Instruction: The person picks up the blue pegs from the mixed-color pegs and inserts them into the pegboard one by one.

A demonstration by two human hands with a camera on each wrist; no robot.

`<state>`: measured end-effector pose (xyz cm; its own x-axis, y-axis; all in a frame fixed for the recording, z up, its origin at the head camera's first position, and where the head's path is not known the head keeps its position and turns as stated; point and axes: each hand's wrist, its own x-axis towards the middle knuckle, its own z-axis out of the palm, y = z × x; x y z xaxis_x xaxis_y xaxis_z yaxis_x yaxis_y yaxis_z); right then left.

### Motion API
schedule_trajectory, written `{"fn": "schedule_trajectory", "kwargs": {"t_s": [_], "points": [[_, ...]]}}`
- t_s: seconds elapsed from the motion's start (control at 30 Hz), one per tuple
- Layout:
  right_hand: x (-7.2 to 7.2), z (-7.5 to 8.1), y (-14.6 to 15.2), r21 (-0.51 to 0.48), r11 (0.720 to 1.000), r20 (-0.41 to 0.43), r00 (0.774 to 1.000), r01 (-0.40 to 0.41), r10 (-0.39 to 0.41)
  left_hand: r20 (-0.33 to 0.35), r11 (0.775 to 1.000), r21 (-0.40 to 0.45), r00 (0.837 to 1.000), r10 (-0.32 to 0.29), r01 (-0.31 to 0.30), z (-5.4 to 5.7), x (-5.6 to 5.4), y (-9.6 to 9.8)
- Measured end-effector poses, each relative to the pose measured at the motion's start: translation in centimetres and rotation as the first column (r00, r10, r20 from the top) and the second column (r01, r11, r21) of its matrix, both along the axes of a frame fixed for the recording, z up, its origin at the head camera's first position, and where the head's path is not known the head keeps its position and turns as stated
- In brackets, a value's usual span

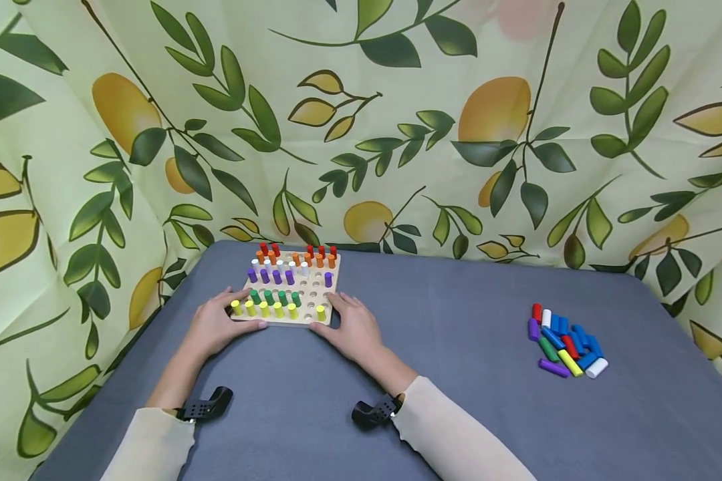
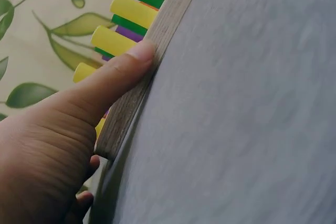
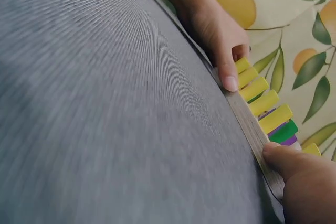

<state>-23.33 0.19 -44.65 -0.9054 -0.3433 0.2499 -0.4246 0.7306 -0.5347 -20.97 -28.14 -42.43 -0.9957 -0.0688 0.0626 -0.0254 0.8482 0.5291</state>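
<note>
A light wooden pegboard [image 1: 285,323] lies on the table at the left, with rows of coloured pegs standing in its holes. From back to front the rows are red, orange, white, purple, green and yellow; some holes on the right half are bare. My left hand [image 1: 216,322] grips the board's front left corner, its thumb [image 2: 118,74] against the front edge beside the yellow pegs [image 2: 140,11]. At the front right corner my right hand [image 1: 356,327] holds the board, thumb [image 3: 283,158] along the same edge and fingers at the right side.
Far to the right on the grey table [image 1: 451,374] lies a loose pile of pegs, with several blue pegs [image 1: 552,338], a green peg [image 1: 548,349], a yellow peg [image 1: 570,363] and red, white and purple ones. A leaf-patterned curtain [image 1: 421,180] closes off the back and left.
</note>
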Motion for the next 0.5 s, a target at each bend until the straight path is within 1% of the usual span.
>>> {"fn": "schedule_trajectory", "kwargs": {"t_s": [0.33, 0.5], "points": [[0.1, 0.0, 2.9, -0.01, 0.997, -0.009, 0.997, 0.074, -0.074, -0.025, 0.997, 0.009, 0.997, -0.074, 0.074, -0.2, 0.0, 2.9], [0.0, -0.3, 4.2, -0.029, 0.996, -0.02, 0.996, 0.09, -0.09, -0.057, 0.994, 0.012, 0.993, -0.103, 0.104, -0.4, 0.0, 4.0]]}}
